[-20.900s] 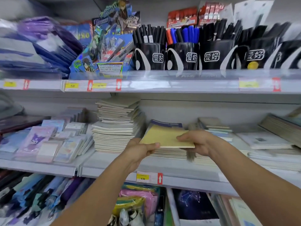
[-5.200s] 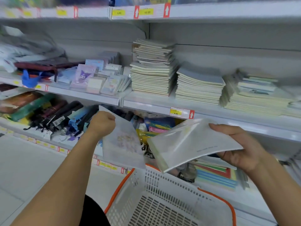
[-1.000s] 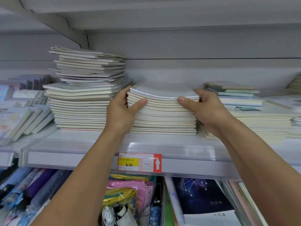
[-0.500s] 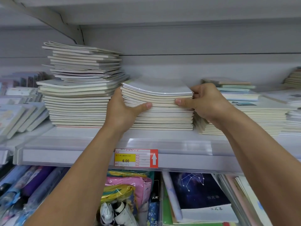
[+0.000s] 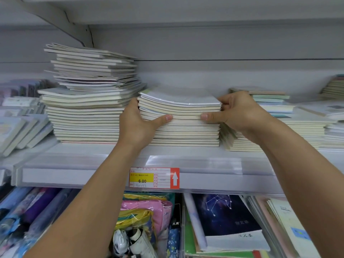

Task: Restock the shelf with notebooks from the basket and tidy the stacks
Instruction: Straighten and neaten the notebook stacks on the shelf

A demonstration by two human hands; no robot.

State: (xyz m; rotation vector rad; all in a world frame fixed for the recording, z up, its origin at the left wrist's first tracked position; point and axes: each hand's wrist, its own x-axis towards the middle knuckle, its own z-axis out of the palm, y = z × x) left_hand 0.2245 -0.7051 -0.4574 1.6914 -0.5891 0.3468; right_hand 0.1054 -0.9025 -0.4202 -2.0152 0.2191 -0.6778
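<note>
Both hands clasp the middle stack of notebooks [image 5: 179, 123], which sits on the shelf [image 5: 111, 151] close to its front edge. The left hand [image 5: 135, 125] presses against the stack's left side, its thumb laid along the front edges of the notebooks about halfway up, the other fingers hidden behind the side. The right hand [image 5: 236, 112] grips the stack's right side near the top, thumb stretched along the front at the same height as the left thumb, fingers curled round the upper right corner. The top notebook in this stack has a shiny clear wrapper and bows slightly in the middle. Touching the stack on the left stands a taller pile of notebooks [image 5: 89, 101], its upper part uneven and skewed, reaching toward the shelf's back wall. Just to the right lies a lower pile [image 5: 279, 127] with some green-edged notebooks on top, partly hidden by the right hand. Small pastel pads [image 5: 20, 127] lean in a row at the shelf's left end. A price tag [image 5: 154, 177] reading 6.00, with a white arrow on red, sits on the shelf's front rail below the hands. Beneath the shelf lie a dark starry notebook [image 5: 225, 216] and pink and yellow pouches [image 5: 147, 211]
</note>
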